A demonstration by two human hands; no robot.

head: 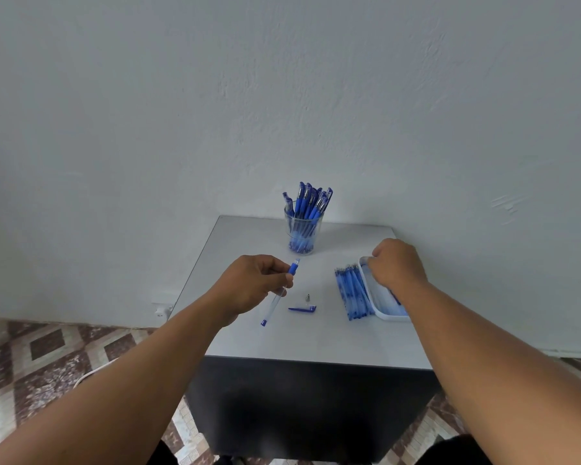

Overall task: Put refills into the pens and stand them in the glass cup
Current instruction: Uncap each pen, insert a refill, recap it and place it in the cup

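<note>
Pen barrel [280, 292] in left hand [252, 286], print seemingly unreadable.

A single wide-angle view from a camera worn on the person's head, looking forward and steeply down. Both forearms reach away from the lens toward a small bench [282, 337] set against a pale wall [282, 95], which fills the upper half. The bench sits at arm's length, near the centre. Patterned floor tiles [47, 357] show at the lower corners. Straight edges bow slightly toward the frame's sides.
</note>
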